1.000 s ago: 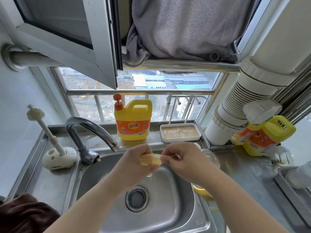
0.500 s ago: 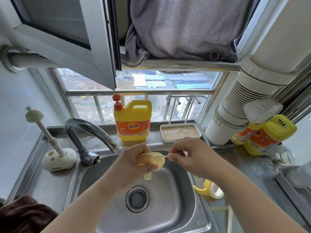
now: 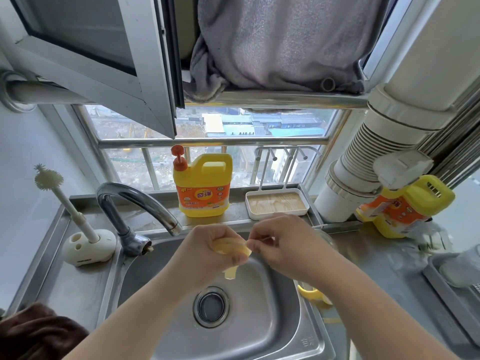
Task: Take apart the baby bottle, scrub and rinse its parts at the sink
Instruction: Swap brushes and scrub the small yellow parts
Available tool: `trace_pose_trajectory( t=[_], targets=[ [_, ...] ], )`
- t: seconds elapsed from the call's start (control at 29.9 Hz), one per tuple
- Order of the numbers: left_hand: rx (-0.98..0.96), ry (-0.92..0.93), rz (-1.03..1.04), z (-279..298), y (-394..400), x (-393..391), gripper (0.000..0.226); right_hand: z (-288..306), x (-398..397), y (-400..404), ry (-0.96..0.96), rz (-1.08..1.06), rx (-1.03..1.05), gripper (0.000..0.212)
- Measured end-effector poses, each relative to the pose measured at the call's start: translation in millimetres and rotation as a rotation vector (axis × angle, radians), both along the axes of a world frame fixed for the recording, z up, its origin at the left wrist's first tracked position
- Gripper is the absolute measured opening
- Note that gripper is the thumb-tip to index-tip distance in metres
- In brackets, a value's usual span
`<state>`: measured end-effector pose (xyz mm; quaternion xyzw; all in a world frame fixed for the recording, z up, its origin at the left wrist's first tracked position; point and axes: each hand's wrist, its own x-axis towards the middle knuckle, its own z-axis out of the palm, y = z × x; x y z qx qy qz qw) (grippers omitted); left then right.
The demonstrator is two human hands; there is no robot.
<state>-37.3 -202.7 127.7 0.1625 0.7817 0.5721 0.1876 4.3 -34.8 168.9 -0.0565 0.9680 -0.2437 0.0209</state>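
Head view: the yellow detergent jug beyond the hands reads "KEON" on its orange label. Since half a second ago the hands have closed together. Over the steel sink, the left hand grips a soft, translucent yellow bottle nipple, tip down; the right hand pinches a thin pale stick at its rim. A yellow ring lies on the bench under the right forearm.

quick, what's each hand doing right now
Left hand: fingers curled round the yellowish bottle nipple, holding it over the sink.
Right hand: pinching a thin tool at the nipple.
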Motion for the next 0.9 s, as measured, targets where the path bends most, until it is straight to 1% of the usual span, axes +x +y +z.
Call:
trace_pose_trajectory(
  t=[0.1, 0.2, 0.37, 0.43, 0.5, 0.57, 0.67, 0.74, 0.84, 0.9],
  targets=[
    [0.078, -0.044, 0.008, 1.7, -4.6, -3.0, 0.016, 3.5, 2.8, 12.8, -0.054, -0.033, -0.049, 0.013],
    [0.03, -0.017, -0.003, 1.8, -2.3, -2.9, 0.017, 2.9, 1.9, 4.0, -0.016, -0.008, -0.066, 0.012],
    [0.096, -0.054, 0.035, 1.9, -5.2, -4.5, 0.018, 3.9, 1.0, 12.1, -0.03, -0.034, -0.07, 0.013],
    [0.085, -0.049, 0.023, 1.5, -2.5, -3.7, 0.019, 2.2, 0.2, 7.0, -0.003, -0.021, -0.087, 0.014],
    [0.062, -0.044, 0.009, 1.3, 0.4, -2.2, 0.02, 0.8, -1.7, -1.5, 0.022, 0.004, -0.046, 0.016],
    [0.067, -0.051, 0.012, 0.2, -2.9, -3.5, 0.022, 0.4, -1.8, 1.7, -0.011, -0.006, -0.043, 0.017],
    [0.171, -0.117, 0.034, -0.5, -9.7, -5.3, 0.023, 1.2, 4.0, 12.1, -0.08, -0.054, -0.124, 0.016],
    [0.234, -0.186, 0.031, -1.9, -7.1, -2.8, 0.026, 0.6, 5.9, 8.8, -0.063, -0.067, -0.169, 0.014],
    [0.185, -0.223, -0.05, -2.9, -1.1, 1.3, 0.031, 1.0, 3.5, 2.3, -0.023, -0.042, -0.131, 0.012],
    [0.132, -0.203, -0.077, -2.8, 0.2, 1.2, 0.028, 0.7, 3.0, -0.1, -0.007, -0.014, -0.079, 0.013]
  ],
)
